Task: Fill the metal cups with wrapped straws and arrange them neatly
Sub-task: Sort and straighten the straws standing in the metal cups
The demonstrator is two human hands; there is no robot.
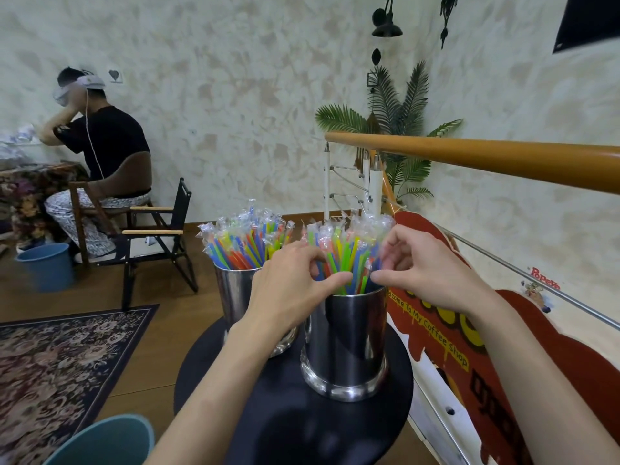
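A teal bucket pokes in at the bottom edge, beside the round black surface. On that surface stands the near metal cup, packed with wrapped straws in green, yellow, blue and orange. Both hands work at this bundle just above the cup's rim. The left hand has a narrow grip, thumb and curled fingers pinching the straws from the left; the right hand closes on them from the right the same way, though motion blur makes it hard to tell exactly which straws its fingertips hold. Just behind and to the left stands the far metal cup, also full of straws that fan outward. Farther off are a patterned rug, a folding chair, a blue bin and a seated person by the wall.
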